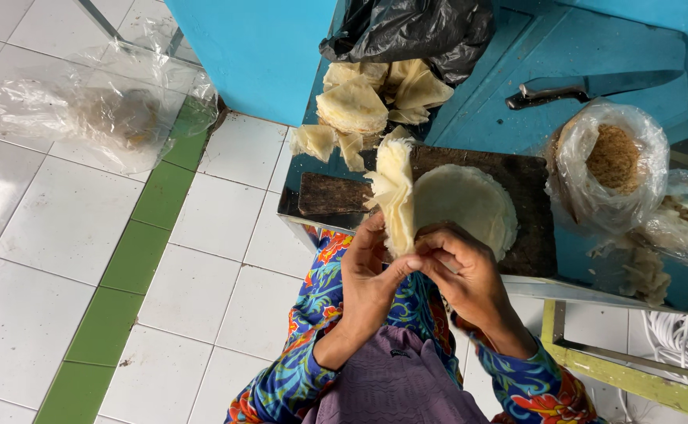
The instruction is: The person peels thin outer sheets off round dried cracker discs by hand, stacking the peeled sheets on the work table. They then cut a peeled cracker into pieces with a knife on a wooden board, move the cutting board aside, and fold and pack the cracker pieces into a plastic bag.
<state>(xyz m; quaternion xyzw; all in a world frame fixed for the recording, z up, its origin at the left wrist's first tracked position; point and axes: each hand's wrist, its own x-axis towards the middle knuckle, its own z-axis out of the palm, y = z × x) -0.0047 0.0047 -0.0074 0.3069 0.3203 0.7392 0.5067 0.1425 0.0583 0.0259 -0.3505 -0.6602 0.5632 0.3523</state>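
A stack of thin, round, pale yellow wrapper sheets lies on a dark wooden board. Several sheets are lifted upright off its left side. My left hand grips these lifted sheets from the left. My right hand pinches their lower edge from the right, fingers resting on the stack's near rim. Both sleeves carry a bright floral print.
Folded wrappers are piled beside a black plastic bag on the blue table. A knife lies at the back right. A clear bag of brown filling stands right of the board. A crumpled clear bag sits on the white tiled floor.
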